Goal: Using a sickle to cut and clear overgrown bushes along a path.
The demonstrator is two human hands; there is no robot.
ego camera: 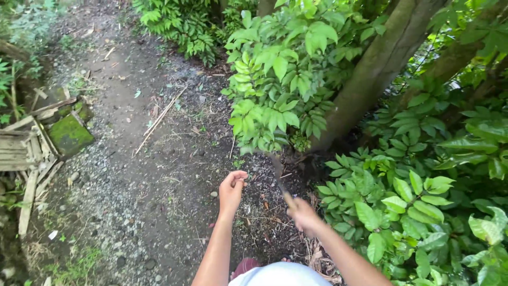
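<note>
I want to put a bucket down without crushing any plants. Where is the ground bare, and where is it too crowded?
Bare dirt path lies open between the mossy slab with old planks and the left hand. Right of the right hand, shrubs crowd everything. The leafy sapling and tree trunk block the space ahead.

Free ground on the left, thick plants on the right.
Open over the dirt path ahead and left of the left hand. Blocked ahead by the leafy bush and slanted trunk; crowded by low shrubs just beside the right hand. Old planks at far left.
</note>
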